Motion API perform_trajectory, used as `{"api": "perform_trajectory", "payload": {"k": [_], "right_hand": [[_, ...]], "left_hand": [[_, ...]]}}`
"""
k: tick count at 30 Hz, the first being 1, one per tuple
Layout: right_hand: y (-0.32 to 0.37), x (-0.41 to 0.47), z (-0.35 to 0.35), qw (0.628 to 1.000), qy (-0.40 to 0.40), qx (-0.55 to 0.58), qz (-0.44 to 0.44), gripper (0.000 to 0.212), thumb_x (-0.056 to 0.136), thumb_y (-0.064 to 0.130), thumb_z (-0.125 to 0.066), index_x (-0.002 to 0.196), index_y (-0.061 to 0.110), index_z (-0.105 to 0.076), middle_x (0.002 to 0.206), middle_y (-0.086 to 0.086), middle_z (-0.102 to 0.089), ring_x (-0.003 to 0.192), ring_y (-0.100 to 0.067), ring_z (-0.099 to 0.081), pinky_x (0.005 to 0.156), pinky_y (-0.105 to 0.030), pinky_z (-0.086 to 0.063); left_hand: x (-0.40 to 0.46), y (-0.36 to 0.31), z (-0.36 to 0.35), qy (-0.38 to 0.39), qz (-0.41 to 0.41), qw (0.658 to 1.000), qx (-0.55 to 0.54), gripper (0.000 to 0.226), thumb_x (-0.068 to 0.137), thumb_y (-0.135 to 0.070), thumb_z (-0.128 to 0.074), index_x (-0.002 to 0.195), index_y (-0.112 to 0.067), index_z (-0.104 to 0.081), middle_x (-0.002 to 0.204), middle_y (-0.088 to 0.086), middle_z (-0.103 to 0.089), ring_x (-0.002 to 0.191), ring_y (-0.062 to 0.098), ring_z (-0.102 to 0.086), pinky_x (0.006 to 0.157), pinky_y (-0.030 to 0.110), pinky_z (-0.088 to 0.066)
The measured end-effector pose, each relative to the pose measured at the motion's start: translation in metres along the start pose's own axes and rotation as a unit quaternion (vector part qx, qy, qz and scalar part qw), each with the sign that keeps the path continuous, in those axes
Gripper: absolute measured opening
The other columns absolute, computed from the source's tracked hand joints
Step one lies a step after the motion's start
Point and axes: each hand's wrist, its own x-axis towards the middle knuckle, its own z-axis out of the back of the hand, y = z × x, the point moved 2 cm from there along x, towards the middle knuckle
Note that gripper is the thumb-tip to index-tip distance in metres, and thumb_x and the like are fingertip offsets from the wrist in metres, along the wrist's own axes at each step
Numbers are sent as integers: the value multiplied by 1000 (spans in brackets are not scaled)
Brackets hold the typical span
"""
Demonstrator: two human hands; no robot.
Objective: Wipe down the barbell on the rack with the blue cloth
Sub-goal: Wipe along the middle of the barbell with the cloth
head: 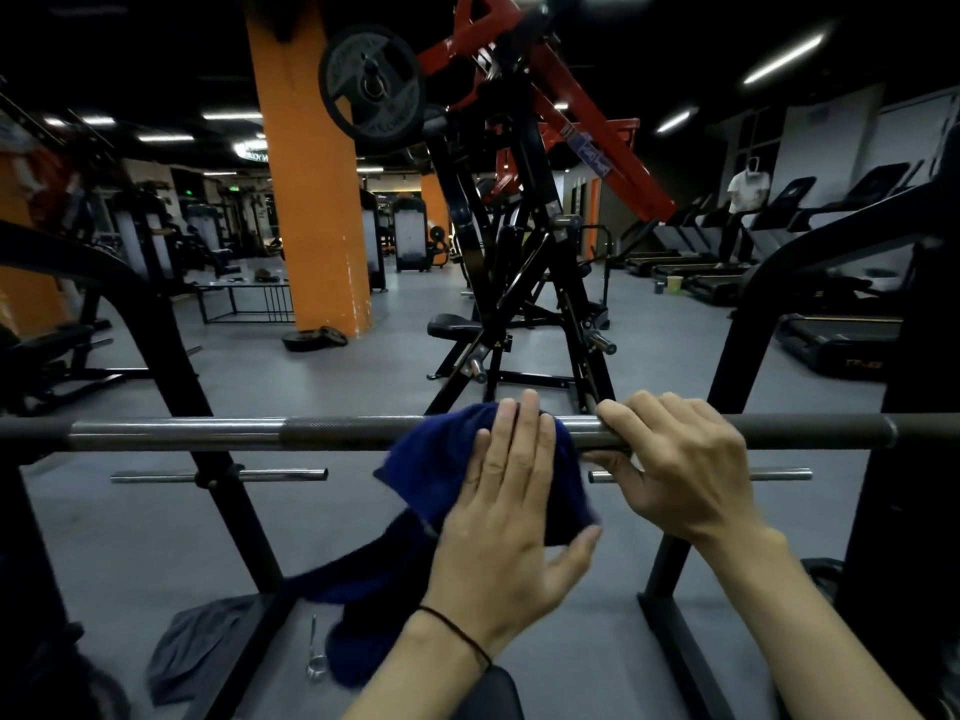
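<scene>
The barbell (218, 432) lies level across the black rack (218, 459), running from the left edge to the right edge of the view. The blue cloth (431, 454) is draped over the bar's middle, and its long tail hangs down to the lower left. My left hand (511, 517) lies flat on the cloth with straight fingers and presses it against the bar. Just to the right, my right hand (675, 459) grips the bare bar with curled fingers.
A black and red plate-loaded machine (519, 226) stands just beyond the bar. An orange pillar (311, 200) is at the back left, treadmills (841, 335) at the right. A grey rag (197, 646) and a metal clip (316, 657) lie on the floor below.
</scene>
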Motion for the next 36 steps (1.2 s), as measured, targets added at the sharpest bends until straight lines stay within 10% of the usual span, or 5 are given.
{"api": "perform_trajectory", "payload": {"k": [7,14,22,28,36], "right_hand": [[-17,35,18,955,262,118,-70,51,81,82,-17,84,39,-45,58,12,-49,60,-8,-48,55,-25,-25],[-5,14,14,988,121,82,-54,54,97,68,-36,103,23,-65,84,9,-61,71,-16,-56,63,-31,-37],[-19,-24,12,991,20,28,-133,52,102,55,-41,106,10,-66,92,-3,-58,85,-29,-55,88,-44,-41],[-19,-24,9,991,0,27,-131,50,102,54,-41,104,10,-66,92,-4,-60,84,-30,-55,88,-43,-38],[-17,-24,8,989,6,37,-144,53,103,56,-37,106,12,-65,93,-2,-59,86,-26,-54,90,-41,-37]], "left_hand": [[-22,54,12,-32,110,993,11,92,95,-57,-46,158,2,-13,168,16,-5,156,32,-5,126,49,-8],[11,-12,0,-5,15,1000,-25,91,96,-57,-50,158,-1,-15,168,14,-6,156,28,-4,126,45,-11],[-11,28,7,-36,154,987,-13,93,96,-58,-44,158,3,-10,168,18,-2,156,33,-2,126,47,-6],[-2,-5,0,-3,12,1000,-13,89,98,-61,-44,159,-2,-15,169,13,-6,156,28,-5,125,44,-13],[-3,2,-1,-63,169,982,-57,88,99,-57,-38,157,4,-11,168,19,-2,155,34,-1,126,48,-6]]}}
